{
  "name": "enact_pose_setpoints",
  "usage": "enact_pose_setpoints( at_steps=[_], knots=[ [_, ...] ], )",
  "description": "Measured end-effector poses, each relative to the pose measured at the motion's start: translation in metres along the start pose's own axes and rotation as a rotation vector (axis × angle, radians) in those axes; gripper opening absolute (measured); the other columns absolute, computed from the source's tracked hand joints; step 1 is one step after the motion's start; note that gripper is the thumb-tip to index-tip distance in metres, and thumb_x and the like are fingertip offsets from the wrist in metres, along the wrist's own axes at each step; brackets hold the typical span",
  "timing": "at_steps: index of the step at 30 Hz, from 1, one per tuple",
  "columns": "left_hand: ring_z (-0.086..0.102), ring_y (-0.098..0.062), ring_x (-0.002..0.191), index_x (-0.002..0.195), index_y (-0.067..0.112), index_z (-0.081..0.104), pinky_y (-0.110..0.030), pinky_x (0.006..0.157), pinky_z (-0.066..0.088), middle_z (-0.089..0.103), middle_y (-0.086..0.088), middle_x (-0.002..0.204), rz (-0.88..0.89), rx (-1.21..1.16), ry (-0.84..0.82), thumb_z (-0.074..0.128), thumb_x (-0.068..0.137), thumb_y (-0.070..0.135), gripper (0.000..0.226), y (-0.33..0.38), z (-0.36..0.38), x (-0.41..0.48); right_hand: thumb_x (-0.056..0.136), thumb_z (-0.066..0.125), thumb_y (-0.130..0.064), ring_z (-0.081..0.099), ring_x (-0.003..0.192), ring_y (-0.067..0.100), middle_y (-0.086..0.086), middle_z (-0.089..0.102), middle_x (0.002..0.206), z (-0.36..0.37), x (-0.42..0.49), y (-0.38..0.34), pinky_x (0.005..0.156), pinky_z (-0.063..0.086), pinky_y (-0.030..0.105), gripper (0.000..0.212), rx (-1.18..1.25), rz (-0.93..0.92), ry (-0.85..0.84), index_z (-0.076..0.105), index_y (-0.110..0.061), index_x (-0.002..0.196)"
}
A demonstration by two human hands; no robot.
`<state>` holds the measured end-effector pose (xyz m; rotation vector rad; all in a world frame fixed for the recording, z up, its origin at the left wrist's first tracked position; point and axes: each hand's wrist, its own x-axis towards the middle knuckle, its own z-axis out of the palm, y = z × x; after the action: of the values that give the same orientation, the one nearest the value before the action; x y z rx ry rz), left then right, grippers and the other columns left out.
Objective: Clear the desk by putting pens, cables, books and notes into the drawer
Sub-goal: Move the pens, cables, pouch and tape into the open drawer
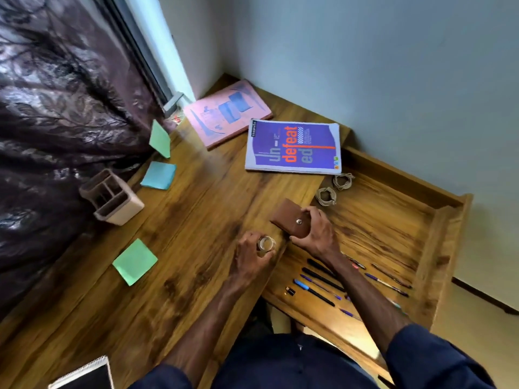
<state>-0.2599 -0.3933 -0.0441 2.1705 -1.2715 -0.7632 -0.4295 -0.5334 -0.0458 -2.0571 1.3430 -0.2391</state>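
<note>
- Wooden desk (182, 262) fills the lower view, its drawer (393, 226) pulled open on the right. A spiral notepad (84, 374) lies at the near left edge.
- Pens (320, 279) lie in rows at the drawer's near end, partly hidden by the right forearm.
- Left hand (251, 255) curls round a small clear round thing (266, 244), too blurred to name, near the desk's edge.
- Right hand (316, 233) grips a brown snap pouch (289, 217) where desk meets drawer.
- Green note pad (134, 261), pen holder (111, 199) and blue notes (158, 175) sit to the left.
- Two cable coils (325, 195) lie farther along the drawer.
- Purple book (293, 147) and pink book (227, 113) lie farthest, near the wall corner and dark curtain (56, 122).
</note>
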Motion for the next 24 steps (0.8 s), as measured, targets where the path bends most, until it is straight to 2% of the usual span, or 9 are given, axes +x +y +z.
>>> enact_pose_setpoints(
  at_steps=[4,6,8,11,12,16,20,22,24],
  knots=[
    [0.061,-0.007,0.096,0.115,0.021,0.068,-0.002,0.075,0.038,0.065,0.005,0.110,0.062,-0.014,-0.063,0.085,0.075,0.030,0.045,0.029,0.018,0.008,0.057,0.090,-0.035,0.054,0.105,0.021,0.004,0.055,0.120,-0.036,-0.018,0.055,0.083,0.047,0.033,0.084,-0.035,0.090,0.071,0.048,-0.023,0.129],
    [0.060,-0.006,0.098,0.121,0.021,0.066,0.000,0.075,0.040,0.062,0.006,0.114,0.088,-0.028,-0.096,0.084,0.078,0.030,0.047,0.045,0.029,0.014,0.056,0.091,-0.033,0.055,0.109,0.025,0.006,0.056,0.122,-0.052,-0.017,0.087,0.084,0.046,0.035,0.084,-0.070,0.163,0.098,0.049,-0.021,0.128],
    [0.059,-0.006,0.102,0.125,0.020,0.063,-0.003,0.081,0.045,0.059,0.005,0.119,0.113,-0.020,-0.125,0.082,0.081,0.028,0.049,0.062,0.038,0.020,0.056,0.093,-0.030,0.054,0.113,0.029,0.008,0.056,0.124,-0.063,-0.010,0.117,0.087,0.047,0.038,0.084,-0.113,0.244,0.082,0.048,-0.021,0.127],
    [0.060,-0.013,0.109,0.129,0.018,0.060,-0.023,0.093,0.055,0.059,-0.002,0.125,0.142,-0.019,-0.177,0.080,0.082,0.027,0.052,0.082,0.050,0.030,0.057,0.094,-0.030,0.053,0.117,0.030,0.008,0.055,0.126,-0.066,0.003,0.151,0.091,0.047,0.039,0.084,-0.178,0.334,0.002,0.048,-0.022,0.127],
    [0.060,-0.014,0.110,0.130,0.017,0.060,-0.025,0.094,0.055,0.059,-0.003,0.125,0.149,0.001,-0.188,0.080,0.083,0.027,0.052,0.089,0.056,0.034,0.057,0.094,-0.029,0.053,0.117,0.030,0.009,0.055,0.127,-0.065,0.008,0.161,0.091,0.047,0.039,0.083,-0.185,0.353,-0.031,0.049,-0.021,0.127],
    [0.054,-0.011,0.106,0.129,0.017,0.060,-0.013,0.085,0.044,0.057,-0.001,0.123,0.159,0.069,-0.194,0.079,0.083,0.030,0.052,0.098,0.075,0.044,0.062,0.092,-0.026,0.054,0.116,0.031,0.009,0.054,0.126,-0.051,0.018,0.180,0.091,0.046,0.036,0.079,-0.215,0.328,-0.099,0.051,-0.020,0.128],
    [0.053,-0.011,0.107,0.129,0.020,0.059,-0.023,0.092,0.048,0.057,-0.002,0.124,0.161,0.108,-0.206,0.076,0.084,0.035,0.051,0.100,0.090,0.048,0.061,0.093,-0.019,0.055,0.114,0.030,0.007,0.053,0.124,-0.035,0.015,0.195,0.089,0.049,0.039,0.080,-0.196,0.292,-0.098,0.048,-0.021,0.127],
    [0.051,-0.009,0.108,0.131,0.020,0.058,-0.018,0.091,0.043,0.055,-0.001,0.125,0.173,0.137,-0.211,0.075,0.086,0.033,0.050,0.102,0.095,0.047,0.059,0.094,-0.018,0.055,0.114,0.031,0.007,0.052,0.125,-0.032,0.014,0.198,0.090,0.050,0.041,0.081,-0.185,0.288,-0.092,0.047,-0.022,0.125],
    [0.047,-0.006,0.106,0.133,0.020,0.057,-0.012,0.086,0.036,0.054,0.000,0.125,0.178,0.152,-0.217,0.074,0.087,0.032,0.051,0.104,0.099,0.047,0.061,0.094,-0.025,0.052,0.121,0.031,0.008,0.050,0.132,-0.031,0.015,0.197,0.098,0.048,0.044,0.082,-0.209,0.309,-0.098,0.048,-0.022,0.129]
  ],
)
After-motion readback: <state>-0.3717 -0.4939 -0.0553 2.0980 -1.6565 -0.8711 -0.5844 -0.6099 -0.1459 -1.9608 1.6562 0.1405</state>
